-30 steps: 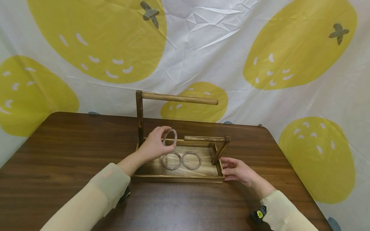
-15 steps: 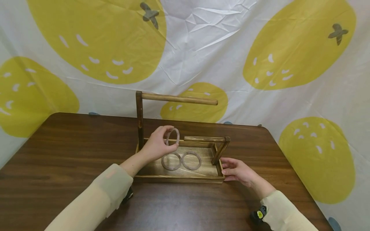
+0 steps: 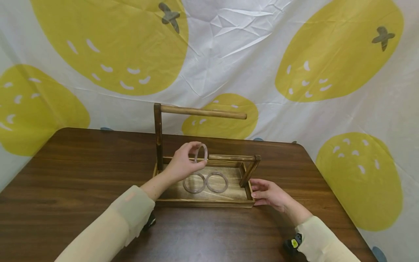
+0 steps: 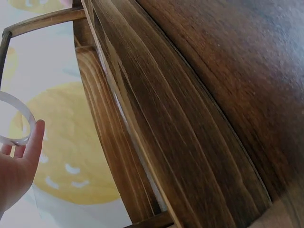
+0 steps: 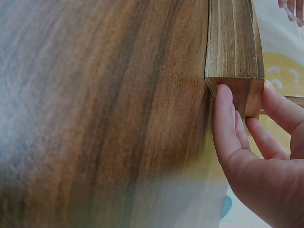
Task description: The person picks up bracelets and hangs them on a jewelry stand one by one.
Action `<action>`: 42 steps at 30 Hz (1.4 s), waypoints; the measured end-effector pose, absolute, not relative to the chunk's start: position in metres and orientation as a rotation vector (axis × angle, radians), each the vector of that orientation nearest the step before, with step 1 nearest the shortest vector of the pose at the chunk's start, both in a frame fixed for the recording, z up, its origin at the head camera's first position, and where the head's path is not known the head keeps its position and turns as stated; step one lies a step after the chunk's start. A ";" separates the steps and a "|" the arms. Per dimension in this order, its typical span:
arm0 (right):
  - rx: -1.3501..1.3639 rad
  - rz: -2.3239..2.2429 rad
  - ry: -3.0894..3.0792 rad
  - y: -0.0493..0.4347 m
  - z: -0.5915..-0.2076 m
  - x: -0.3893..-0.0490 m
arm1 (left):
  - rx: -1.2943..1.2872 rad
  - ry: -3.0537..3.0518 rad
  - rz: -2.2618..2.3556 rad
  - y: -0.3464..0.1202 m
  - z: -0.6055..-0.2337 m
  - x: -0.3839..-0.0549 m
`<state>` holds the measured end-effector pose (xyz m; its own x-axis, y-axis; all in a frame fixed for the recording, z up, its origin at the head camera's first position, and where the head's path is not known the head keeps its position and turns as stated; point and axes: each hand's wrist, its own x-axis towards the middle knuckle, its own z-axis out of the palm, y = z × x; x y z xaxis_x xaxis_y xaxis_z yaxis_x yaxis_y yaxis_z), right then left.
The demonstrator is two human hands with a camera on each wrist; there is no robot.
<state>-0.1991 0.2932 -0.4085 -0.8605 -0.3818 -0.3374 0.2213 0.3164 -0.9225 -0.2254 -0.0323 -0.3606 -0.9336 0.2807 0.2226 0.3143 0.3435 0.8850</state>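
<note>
A wooden rack point(image 3: 203, 204) with a tray base and two arms stands on the table. My left hand point(image 3: 184, 160) pinches a pale translucent bangle point(image 3: 205, 153) between thumb and fingers above the tray. The bangle is upright, beside the free end of the lower rod point(image 3: 230, 157); whether they touch cannot be told. Two more bangles, the left one point(image 3: 194, 192) and the right one point(image 3: 217, 191), lie flat side by side in the tray. At the tray's right end my right hand point(image 5: 259, 166) rests extended fingertips against the end wall, with its thumb at the rim.
A longer upper rod point(image 3: 203, 111) runs from the tall left post point(image 3: 158, 134), above and behind the lower one. The short right post point(image 3: 250, 173) carries the lower rod. A white curtain point(image 3: 229, 72) with yellow fruit prints hangs behind the brown table point(image 3: 82, 174).
My left hand has moved to the right with its bangle, toward the lower rod's free end. The bangle appears more edge-on. My right hand and the rack have stayed put.
</note>
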 end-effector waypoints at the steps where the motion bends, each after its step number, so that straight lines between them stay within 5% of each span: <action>1: -0.143 -1.578 2.084 0.293 -0.409 -0.199 | -0.568 -2.545 -1.692 -0.031 -0.361 -0.225; 42: -0.153 -1.597 2.073 0.296 -0.414 -0.201 | -0.508 -2.419 -1.880 0.003 -0.367 -0.225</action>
